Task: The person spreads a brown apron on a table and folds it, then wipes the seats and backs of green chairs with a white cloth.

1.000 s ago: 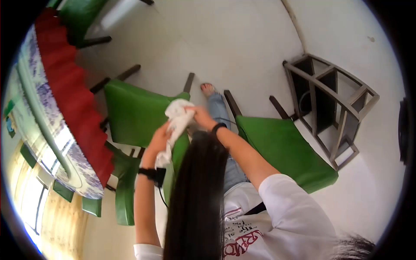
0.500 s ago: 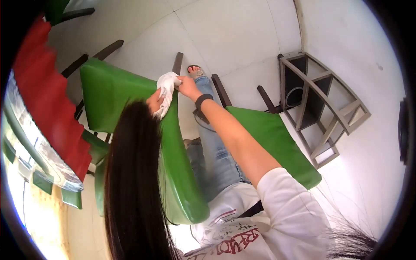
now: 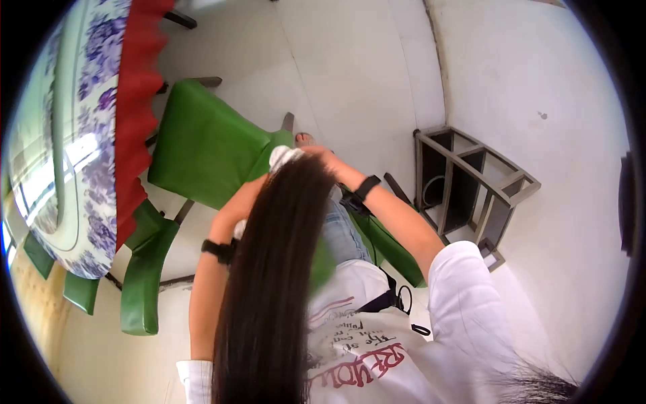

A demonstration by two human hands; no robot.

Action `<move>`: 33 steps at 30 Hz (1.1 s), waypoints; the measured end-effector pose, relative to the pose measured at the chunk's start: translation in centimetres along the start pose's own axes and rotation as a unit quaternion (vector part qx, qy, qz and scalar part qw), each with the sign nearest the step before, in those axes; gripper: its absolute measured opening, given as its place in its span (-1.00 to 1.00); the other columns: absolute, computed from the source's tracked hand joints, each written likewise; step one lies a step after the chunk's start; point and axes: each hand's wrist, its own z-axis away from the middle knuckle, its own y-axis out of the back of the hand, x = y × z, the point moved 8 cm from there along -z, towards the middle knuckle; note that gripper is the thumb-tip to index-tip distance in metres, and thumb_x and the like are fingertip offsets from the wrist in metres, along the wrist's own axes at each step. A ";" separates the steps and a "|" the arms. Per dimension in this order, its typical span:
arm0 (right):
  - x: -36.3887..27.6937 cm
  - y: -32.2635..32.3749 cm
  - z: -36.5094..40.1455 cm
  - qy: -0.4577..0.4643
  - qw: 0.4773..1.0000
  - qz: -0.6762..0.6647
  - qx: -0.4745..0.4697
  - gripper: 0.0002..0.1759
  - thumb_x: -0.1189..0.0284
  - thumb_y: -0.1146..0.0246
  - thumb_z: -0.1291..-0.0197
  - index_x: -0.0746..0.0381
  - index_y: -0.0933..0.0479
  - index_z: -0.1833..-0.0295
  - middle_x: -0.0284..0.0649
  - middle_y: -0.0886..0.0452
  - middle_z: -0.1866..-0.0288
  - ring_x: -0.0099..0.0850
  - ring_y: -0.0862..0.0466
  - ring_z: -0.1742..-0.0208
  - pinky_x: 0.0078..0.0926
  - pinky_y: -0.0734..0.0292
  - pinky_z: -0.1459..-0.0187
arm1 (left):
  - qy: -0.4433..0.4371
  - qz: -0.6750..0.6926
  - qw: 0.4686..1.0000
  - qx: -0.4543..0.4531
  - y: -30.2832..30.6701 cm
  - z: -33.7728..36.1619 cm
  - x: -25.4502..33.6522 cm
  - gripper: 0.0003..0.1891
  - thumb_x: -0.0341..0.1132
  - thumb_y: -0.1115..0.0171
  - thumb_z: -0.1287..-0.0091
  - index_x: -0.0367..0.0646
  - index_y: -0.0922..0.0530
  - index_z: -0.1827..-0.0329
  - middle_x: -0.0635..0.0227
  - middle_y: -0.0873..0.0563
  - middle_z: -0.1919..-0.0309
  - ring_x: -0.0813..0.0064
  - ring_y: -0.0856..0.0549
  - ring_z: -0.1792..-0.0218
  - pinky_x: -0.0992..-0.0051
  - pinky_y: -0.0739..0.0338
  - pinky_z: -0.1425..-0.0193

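Observation:
A white cloth (image 3: 285, 156) is bunched at the top of a green chair's backrest, largely covered by long dark hair hanging across the middle of the view. My right hand (image 3: 319, 156) is at the cloth's right side, its fingers mostly behind the hair. My left hand (image 3: 259, 185) reaches in from the left beside the green chair (image 3: 205, 141), its fingers hidden too. Dark bands circle both wrists.
At the left is a round table with a floral cover (image 3: 101, 87) and a red skirt (image 3: 138, 87). Another green chair (image 3: 145, 276) stands below it. A metal-framed rack (image 3: 464, 182) is by the right wall. Behind my right arm is a green seat (image 3: 397, 252).
The view has shifted, with more of the table showing. My left forearm has come into sight, and the hair now covers most of the cloth and parts of both hands.

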 end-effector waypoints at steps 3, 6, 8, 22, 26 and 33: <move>-11.6 -2.0 6.3 0.047 0.988 0.138 -0.057 -0.59 0.60 -0.04 -0.06 0.19 -0.57 -0.05 -0.09 -0.67 0.09 -0.20 -0.63 0.06 -0.34 -0.48 0.02 | -0.115 -0.029 0.993 -0.009 -1.0 6.7 2.1 -0.55 -0.33 -0.01 -0.35 -0.24 -0.36 -0.30 0.05 -0.53 -0.20 0.16 -0.50 -0.23 0.37 -0.36 -0.28; -16.2 -5.5 11.2 0.120 0.966 0.222 -0.062 -0.47 0.63 0.00 0.03 0.08 -0.58 -0.08 -0.16 -0.65 -0.01 -0.21 -0.62 -0.01 -0.36 -0.48 -0.05 | -0.156 -0.033 0.987 -0.014 -2.9 15.8 4.6 -0.54 -0.38 -0.03 -0.33 -0.23 -0.36 -0.31 0.05 -0.52 -0.21 0.20 -0.50 -0.24 0.39 -0.34 -0.30; -22.2 -8.5 15.4 0.170 0.949 0.255 -0.070 -0.41 0.74 0.05 0.06 0.11 -0.61 -0.07 -0.14 -0.67 0.01 -0.24 -0.61 -0.07 -0.40 -0.42 -0.19 | -0.187 -0.035 0.982 -0.007 -4.7 22.4 5.4 -0.53 -0.42 -0.05 -0.31 -0.21 -0.36 -0.32 0.05 -0.51 -0.22 0.22 -0.49 -0.24 0.40 -0.33 -0.32; -19.0 -29.7 29.4 0.334 0.652 0.657 -0.176 -0.15 0.36 -0.44 0.18 -0.06 -0.32 -0.34 -0.29 -0.24 -0.44 -0.15 -0.18 -0.44 -0.11 -0.13 -0.34 | -0.258 -0.076 0.898 0.348 -12.2 39.8 -9.1 -0.32 -0.51 -0.37 0.04 -0.03 -0.44 -0.26 -0.02 -0.32 -0.33 -0.04 -0.34 -0.32 0.19 -0.30 -0.35; -19.8 -30.3 28.7 0.347 0.618 0.685 -0.171 -0.09 0.25 -0.48 0.31 -0.05 -0.35 -0.32 -0.28 -0.31 -0.39 -0.15 -0.29 -0.37 -0.10 -0.20 -0.31 | -0.280 -0.128 0.866 0.394 -11.9 38.6 -9.3 -0.36 -0.31 -0.44 0.00 -0.02 -0.46 -0.24 0.06 -0.43 -0.27 0.02 -0.44 -0.24 0.26 -0.39 -0.27; -19.8 -30.7 27.8 0.459 0.573 0.656 -0.174 -0.08 0.26 -0.51 0.43 0.01 -0.43 -0.26 -0.18 -0.48 -0.21 -0.14 -0.51 -0.16 -0.13 -0.42 -0.15 | -0.313 -0.144 0.858 0.381 -10.6 38.7 -9.5 -0.33 -0.35 -0.43 0.03 0.11 -0.46 -0.25 0.12 -0.52 -0.18 0.08 -0.54 -0.15 0.28 -0.50 -0.16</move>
